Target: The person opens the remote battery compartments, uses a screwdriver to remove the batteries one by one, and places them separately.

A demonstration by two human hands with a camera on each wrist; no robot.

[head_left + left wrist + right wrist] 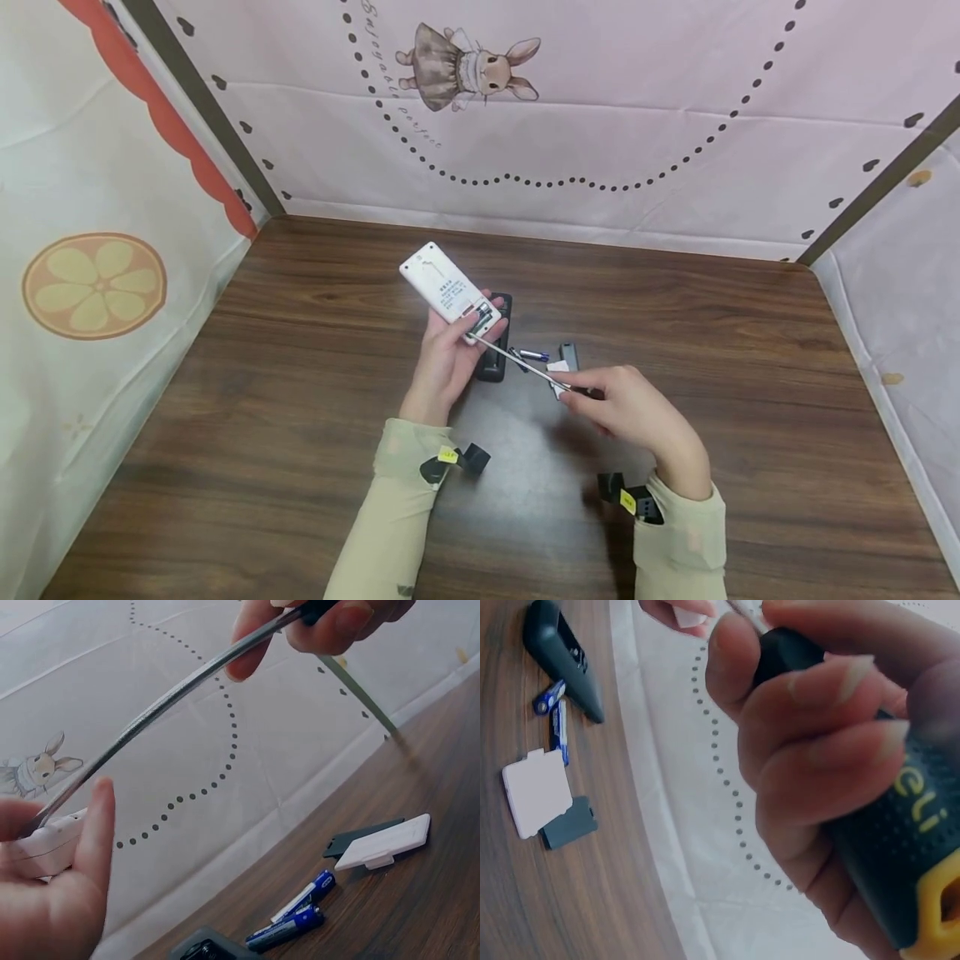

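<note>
My left hand [442, 360] holds a white remote control [441, 279] with its back up, thumb beside the uncovered battery compartment [482, 315]. My right hand [633, 408] grips a screwdriver by its dark handle [877, 870], which has a yellow end. The long metal shaft [172, 697] slants across to the remote, its tip at the compartment's edge. What lies inside the compartment is too small to tell. Beneath the left hand a black remote [491, 367] lies on the table, partly hidden.
Two blue and silver batteries [289, 926] lie beside the black remote. To their right, a white battery cover [386, 841] partly overlaps a dark grey cover [571, 823]. A printed cloth [637, 133] hangs behind the wooden table [300, 350].
</note>
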